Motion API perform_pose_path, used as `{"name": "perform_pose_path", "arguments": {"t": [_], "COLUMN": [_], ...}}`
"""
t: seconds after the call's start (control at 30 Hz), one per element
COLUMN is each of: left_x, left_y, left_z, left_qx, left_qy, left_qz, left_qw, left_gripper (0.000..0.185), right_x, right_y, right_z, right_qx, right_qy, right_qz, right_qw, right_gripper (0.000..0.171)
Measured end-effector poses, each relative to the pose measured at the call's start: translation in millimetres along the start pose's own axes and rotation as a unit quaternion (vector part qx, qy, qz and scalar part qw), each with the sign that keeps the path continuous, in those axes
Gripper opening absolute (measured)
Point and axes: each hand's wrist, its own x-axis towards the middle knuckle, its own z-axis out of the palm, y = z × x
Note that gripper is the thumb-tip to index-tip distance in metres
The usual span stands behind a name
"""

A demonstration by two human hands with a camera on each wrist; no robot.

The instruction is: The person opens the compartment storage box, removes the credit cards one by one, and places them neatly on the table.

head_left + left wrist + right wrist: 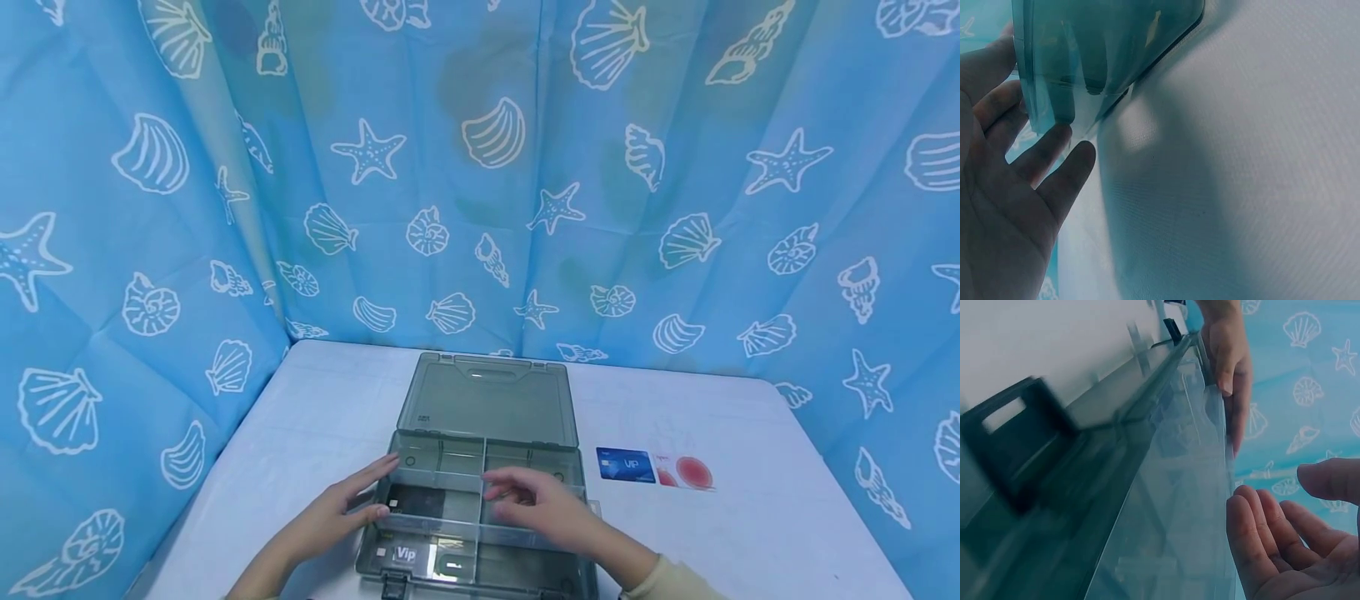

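A grey translucent compartment box (480,450) lies on the table with its lid (487,400) folded back. Against the box's left side rests my left hand (337,508), fingers extended and touching its wall; the left wrist view shows the fingertips (1079,159) along that wall. My right hand (536,504) hovers over the right-hand compartments, fingers loosely bent, with nothing visible in it. In the left middle compartment lies a black card (420,502) with a chip. A card marked "Vip" (406,554) occupies the front left compartment.
Right of the box, a blue VIP card (626,465) lies on the white table (757,542) beside a white card with red circles (684,472). Black latches (394,586) stick out from the box's front edge. A blue seashell-print curtain (465,192) hangs behind.
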Motion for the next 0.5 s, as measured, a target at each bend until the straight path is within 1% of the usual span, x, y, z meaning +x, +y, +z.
{"name": "perform_pose_path", "arguments": {"t": [0.13, 0.23, 0.3, 0.4, 0.5], "left_x": [0.1, -0.2, -0.1, 0.3, 0.6], "left_y": [1.7, 2.5, 2.7, 3.1, 3.0], "left_z": [-0.2, -0.6, -0.8, -0.8, -0.5], "left_qx": [-0.003, -0.004, -0.005, -0.010, -0.017], "left_qy": [-0.003, -0.003, -0.004, -0.004, -0.005], "left_qz": [-0.001, -0.002, -0.005, -0.009, -0.011], "left_qw": [1.0000, 1.0000, 1.0000, 0.9999, 0.9998], "left_gripper": [0.069, 0.069, 0.069, 0.069, 0.068], "right_x": [7, 14, 17, 25, 32], "right_y": [-3, -7, -11, -16, -21], "right_z": [6, 11, 14, 21, 27], "right_qx": [0.018, 0.035, 0.060, 0.123, 0.176], "right_qy": [-0.018, -0.034, -0.047, -0.062, -0.062], "right_qz": [-0.005, 0.004, 0.017, 0.047, 0.084], "right_qw": [1.000, 0.999, 0.997, 0.989, 0.979], "right_gripper": [0.047, 0.050, 0.051, 0.053, 0.055]}}
